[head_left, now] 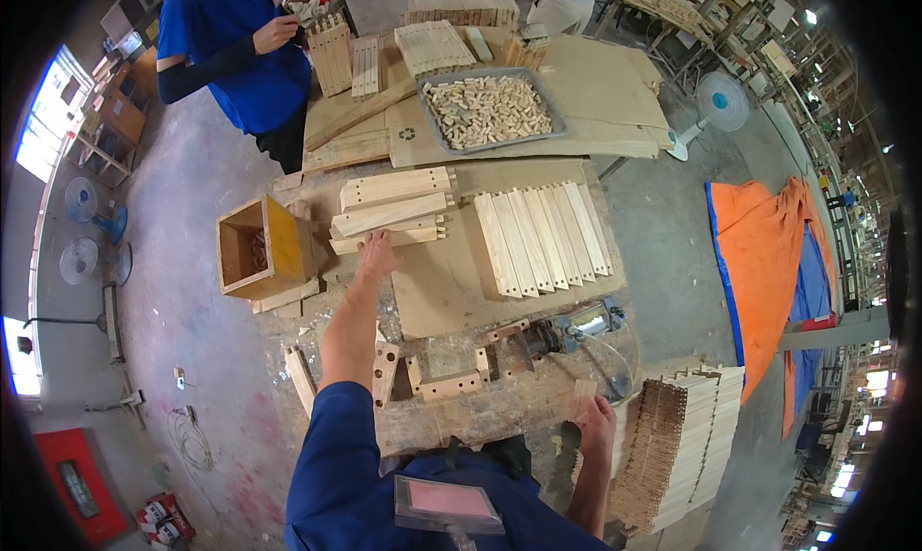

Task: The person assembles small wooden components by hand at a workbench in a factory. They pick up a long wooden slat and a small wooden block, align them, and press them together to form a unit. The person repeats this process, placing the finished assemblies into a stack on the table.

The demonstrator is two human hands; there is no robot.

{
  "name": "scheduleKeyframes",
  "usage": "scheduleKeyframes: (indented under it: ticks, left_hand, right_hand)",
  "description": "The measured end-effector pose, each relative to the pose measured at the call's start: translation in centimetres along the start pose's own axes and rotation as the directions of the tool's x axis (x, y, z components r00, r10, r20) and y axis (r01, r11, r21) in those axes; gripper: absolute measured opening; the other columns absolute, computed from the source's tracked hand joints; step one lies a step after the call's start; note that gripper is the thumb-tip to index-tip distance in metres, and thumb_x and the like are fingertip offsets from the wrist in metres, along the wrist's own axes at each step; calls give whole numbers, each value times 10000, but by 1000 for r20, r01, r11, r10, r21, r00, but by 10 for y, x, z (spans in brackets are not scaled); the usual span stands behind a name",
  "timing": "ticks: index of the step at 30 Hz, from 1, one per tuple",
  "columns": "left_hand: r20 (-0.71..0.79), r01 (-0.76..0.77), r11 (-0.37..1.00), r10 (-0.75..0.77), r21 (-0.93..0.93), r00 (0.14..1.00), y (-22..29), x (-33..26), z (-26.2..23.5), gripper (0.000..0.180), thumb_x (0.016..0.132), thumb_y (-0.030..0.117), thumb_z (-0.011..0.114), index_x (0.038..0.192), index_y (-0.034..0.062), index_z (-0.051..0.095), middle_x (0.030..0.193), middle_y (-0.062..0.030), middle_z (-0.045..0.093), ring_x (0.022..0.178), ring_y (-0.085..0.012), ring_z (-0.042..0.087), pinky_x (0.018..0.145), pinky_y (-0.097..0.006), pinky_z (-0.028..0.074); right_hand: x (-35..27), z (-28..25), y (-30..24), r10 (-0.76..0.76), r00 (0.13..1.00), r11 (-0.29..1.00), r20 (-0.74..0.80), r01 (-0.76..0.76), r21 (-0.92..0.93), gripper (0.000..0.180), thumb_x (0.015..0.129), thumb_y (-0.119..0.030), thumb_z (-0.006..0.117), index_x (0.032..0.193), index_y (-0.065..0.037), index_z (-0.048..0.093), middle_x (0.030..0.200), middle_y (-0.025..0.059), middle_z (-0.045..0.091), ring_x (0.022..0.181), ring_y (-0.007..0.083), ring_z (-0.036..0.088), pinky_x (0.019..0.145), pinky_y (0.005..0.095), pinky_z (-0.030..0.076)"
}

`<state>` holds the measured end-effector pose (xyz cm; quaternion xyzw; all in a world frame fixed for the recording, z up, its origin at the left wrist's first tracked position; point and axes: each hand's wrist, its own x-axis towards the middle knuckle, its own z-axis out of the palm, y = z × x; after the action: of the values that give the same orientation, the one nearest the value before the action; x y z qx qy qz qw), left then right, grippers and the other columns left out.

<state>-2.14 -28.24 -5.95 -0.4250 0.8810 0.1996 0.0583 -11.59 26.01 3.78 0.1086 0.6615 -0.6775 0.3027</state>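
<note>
My left hand (377, 251) reaches forward, its fingers closed over the near edge of a pale wooden slat (413, 236). That slat lies nearest me in a small group; others, such as the angled slat (394, 212), sit just beyond, with dowel pegs at their right ends. Low on the right, beside the bench edge, my right hand (597, 422) is closed around a pale wooden piece (585, 390), whose end pokes up above the fingers; the rest of it is hidden. To the right of my left hand, a row of slats (543, 239) lies side by side on cardboard.
A yellow wooden box (280, 248) stands left. Nearer are a wooden jig (449, 386) and a metal clamp device (586, 322). A grey tray (562, 128) full of dowels sits on the far table. A tall slat stack (687, 445) rises right. A co-worker (235, 61) stands across.
</note>
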Motion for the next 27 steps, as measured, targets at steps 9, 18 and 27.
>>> scheduleKeyframes:
  ticks: [9, 18, 27]
  left_hand:
    - [88, 17, 999, -13, -48, 996, -3, 16, -22, 675, 757, 381, 693, 1307, 14, 557, 1394, -201, 537, 1324, -358, 463, 1073, -491, 398]
    - [-128, -65, 998, 68, 23, 989, 24, -46, -5, 772, 769, 350, 791, 1379, -12, 485, 1370, -229, 502, 1321, -404, 418, 1116, -520, 332]
    - [194, -482, 872, 460, 89, 867, 40, -51, -15, 497, 812, 201, 664, 1275, 57, 554, 1152, -269, 624, 1123, -416, 586, 951, -482, 485]
  right_hand:
    - [15, 38, 6, 9, 998, 1000, 66, -8, -20, 199, 984, -139, 575, 1116, -8, 646, 984, 57, 687, 837, 138, 656, 717, 273, 529]
    - [24, 21, 10, 1, 1000, 966, -23, -7, -260, 222, 977, -205, 620, 1098, -35, 695, 904, -30, 655, 802, 69, 570, 709, 253, 464]
    - [6, 39, 19, -94, 995, 981, 26, 97, -166, 251, 982, -259, 607, 1052, -29, 679, 850, -49, 599, 737, 45, 500, 624, 252, 411]
